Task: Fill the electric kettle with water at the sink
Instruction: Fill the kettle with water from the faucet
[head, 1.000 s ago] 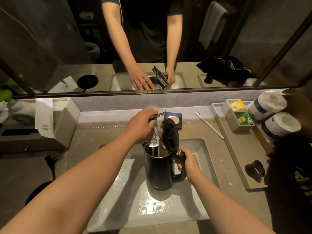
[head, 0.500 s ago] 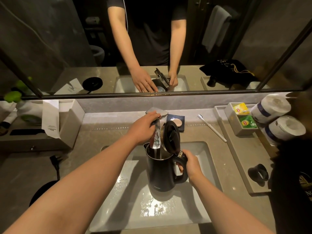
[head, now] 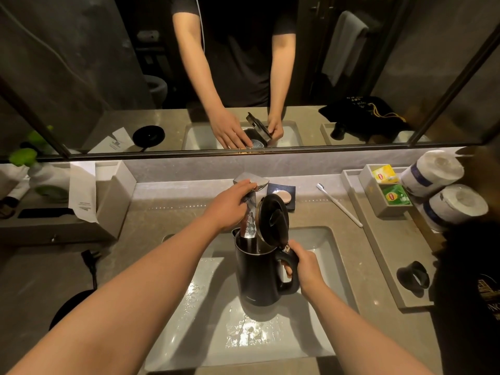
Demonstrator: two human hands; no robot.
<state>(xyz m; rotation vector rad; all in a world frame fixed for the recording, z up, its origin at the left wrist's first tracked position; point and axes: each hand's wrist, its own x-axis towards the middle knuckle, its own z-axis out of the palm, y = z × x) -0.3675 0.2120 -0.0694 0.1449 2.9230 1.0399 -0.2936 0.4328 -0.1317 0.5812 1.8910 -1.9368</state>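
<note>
A black electric kettle [head: 257, 277] stands upright in the white rectangular sink [head: 319, 345], its lid [head: 273, 220] hinged open. My right hand [head: 303, 269] grips the kettle's handle. My left hand [head: 230, 204] rests on the chrome faucet [head: 250, 182], fingers wrapped over its lever. The faucet spout [head: 250, 223] reaches down into the kettle's open mouth. I cannot tell whether water is running. Wet patches shine on the sink floor in front of the kettle.
Behind the sink lie a soap dish [head: 284, 194] and a white toothbrush [head: 338, 204]. At right a tray [head: 378, 247] holds tea bags [head: 395, 194], paper rolls [head: 433, 169] and a black cup [head: 412, 277]. A tissue box [head: 113, 196] and the kettle base [head: 67, 307] are at left. A mirror spans the back.
The view has tilted slightly, so everything sits a little lower in frame. My hands, the kettle and the faucet keep the same positions relative to each other.
</note>
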